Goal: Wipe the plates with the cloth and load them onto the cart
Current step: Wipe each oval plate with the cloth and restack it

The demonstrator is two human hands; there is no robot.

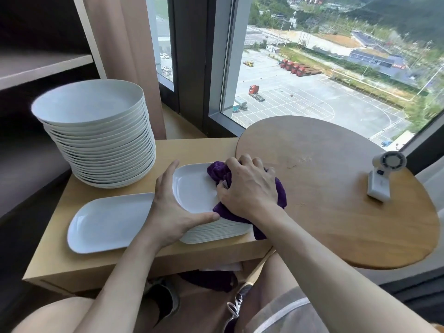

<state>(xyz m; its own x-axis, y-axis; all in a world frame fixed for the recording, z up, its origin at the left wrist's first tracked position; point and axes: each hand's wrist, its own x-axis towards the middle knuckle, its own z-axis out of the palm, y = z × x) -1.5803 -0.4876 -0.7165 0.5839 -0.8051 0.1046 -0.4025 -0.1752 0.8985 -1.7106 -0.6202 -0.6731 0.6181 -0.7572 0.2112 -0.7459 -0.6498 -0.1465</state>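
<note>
A stack of white rectangular plates [192,188] lies on the wooden bench top [199,147] in front of me. My right hand [247,188] grips a bunched purple cloth [217,171] and presses it onto the top plate's right half. My left hand [173,207] holds the stack's left edge, fingers spread along the side and thumb along the front rim. A single white rectangular plate [108,222] lies flat to the left of the stack. A tall stack of round white plates [96,131] stands at the back left.
A rounded wooden tabletop [336,188] overlaps the bench on the right and carries a small white fan [382,176]. Large windows rise behind. Dark shelves [36,68] stand at the left. My knees are below the bench.
</note>
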